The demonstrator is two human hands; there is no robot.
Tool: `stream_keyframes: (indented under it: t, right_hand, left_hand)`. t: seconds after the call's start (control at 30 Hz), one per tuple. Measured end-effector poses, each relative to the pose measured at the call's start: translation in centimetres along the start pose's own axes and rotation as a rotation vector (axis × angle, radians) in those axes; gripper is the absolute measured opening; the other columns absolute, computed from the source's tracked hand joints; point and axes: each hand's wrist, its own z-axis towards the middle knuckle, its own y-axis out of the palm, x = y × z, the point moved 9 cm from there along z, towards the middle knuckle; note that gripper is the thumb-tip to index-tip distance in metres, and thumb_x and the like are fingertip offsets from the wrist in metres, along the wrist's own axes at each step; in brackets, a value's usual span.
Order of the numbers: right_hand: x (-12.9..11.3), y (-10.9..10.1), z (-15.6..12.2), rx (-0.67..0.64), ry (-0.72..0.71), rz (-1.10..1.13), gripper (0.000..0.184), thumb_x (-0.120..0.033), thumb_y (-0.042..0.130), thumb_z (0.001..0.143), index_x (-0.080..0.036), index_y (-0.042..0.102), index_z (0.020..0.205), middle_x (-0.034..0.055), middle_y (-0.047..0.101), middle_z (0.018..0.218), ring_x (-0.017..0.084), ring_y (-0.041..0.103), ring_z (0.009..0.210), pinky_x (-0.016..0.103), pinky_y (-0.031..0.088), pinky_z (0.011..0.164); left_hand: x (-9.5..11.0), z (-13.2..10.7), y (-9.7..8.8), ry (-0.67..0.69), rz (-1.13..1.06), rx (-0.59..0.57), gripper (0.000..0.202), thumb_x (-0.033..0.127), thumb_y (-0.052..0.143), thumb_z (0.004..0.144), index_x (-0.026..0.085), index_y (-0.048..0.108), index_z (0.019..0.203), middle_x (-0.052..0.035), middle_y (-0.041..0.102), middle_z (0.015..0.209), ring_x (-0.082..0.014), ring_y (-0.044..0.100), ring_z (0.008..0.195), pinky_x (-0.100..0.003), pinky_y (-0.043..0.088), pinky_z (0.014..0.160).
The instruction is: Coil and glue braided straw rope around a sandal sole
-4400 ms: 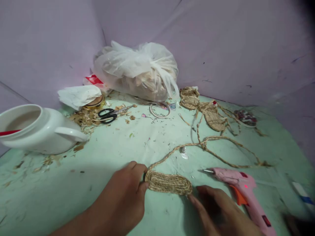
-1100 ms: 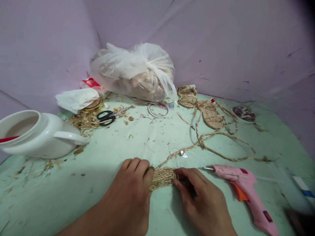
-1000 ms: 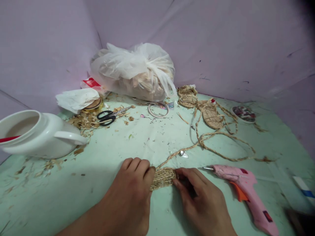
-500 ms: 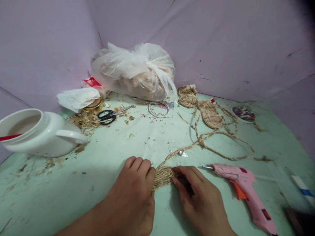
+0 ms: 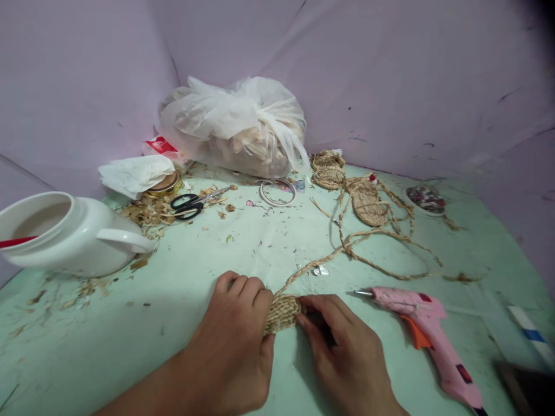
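Note:
A small oval pad of coiled straw braid lies on the pale green sheet near me. My left hand is closed over its left end, fingers curled on top. My right hand covers its right part, fingers bent and pressing on it. Only a short middle stretch of the pad shows between the hands. A loose braided straw rope runs from the pad up to the right toward other coiled straw pieces.
A pink glue gun lies just right of my right hand. A white jug lies on its side at the left. Black scissors, straw scraps, a ring, a white plastic bag and a small dish sit farther back.
My right hand moved from the pad's right tip onto the pad, and both hands drew closer together. Less of the pad shows now. The rope has shifted slightly.

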Motion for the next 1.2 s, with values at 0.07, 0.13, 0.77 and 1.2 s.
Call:
stream_keyframes:
  t: [0.07, 0.13, 0.77, 1.2]
  right_hand:
    - [-0.1, 0.1, 0.1, -0.008, -0.009, 0.008, 0.015, -0.017, 0.05, 0.087, -0.022, 0.058, 0.098, 0.0015, 0.067, 0.085, 0.014, 0.067, 0.07, 0.023, 0.053, 0.06]
    - [-0.1, 0.2, 0.3, -0.034, -0.011, 0.009, 0.016, -0.016, 0.048, 0.087, -0.022, 0.058, 0.098, 0.0019, 0.068, 0.086, 0.014, 0.067, 0.072, 0.023, 0.053, 0.061]
    - [-2.3, 0.8, 4.3, -0.344, -0.184, -0.005, 0.04, -0.003, 0.053, 0.073, -0.022, 0.061, 0.108, 0.0048, 0.065, 0.1, 0.024, 0.053, 0.101, 0.055, 0.027, 0.098]
    - [-2.4, 0.8, 4.0, -0.353, -0.155, 0.015, 0.029, -0.005, 0.051, 0.075, -0.019, 0.064, 0.098, 0.0072, 0.063, 0.098, 0.023, 0.053, 0.091, 0.048, 0.039, 0.089]
  left_hand:
    - [-0.1, 0.0, -0.1, -0.013, -0.015, 0.008, 0.013, 0.019, 0.051, 0.071, 0.018, 0.055, 0.083, -0.0064, 0.053, 0.087, -0.0232, 0.045, 0.084, -0.048, 0.033, 0.087]
    - [-0.1, 0.0, -0.3, -0.024, -0.028, 0.017, 0.014, 0.02, 0.052, 0.071, 0.018, 0.055, 0.085, -0.0063, 0.053, 0.088, -0.0232, 0.046, 0.085, -0.048, 0.033, 0.087]
    - [-0.2, -0.2, 0.0, -0.027, -0.014, 0.036, 0.016, 0.022, 0.051, 0.075, 0.018, 0.057, 0.088, -0.0078, 0.055, 0.091, -0.0249, 0.046, 0.088, -0.052, 0.032, 0.088]
    - [0.1, 0.0, 0.0, -0.025, 0.01, 0.038, 0.014, 0.019, 0.05, 0.073, 0.018, 0.056, 0.086, -0.0075, 0.055, 0.092, -0.0252, 0.047, 0.089, -0.052, 0.031, 0.091]
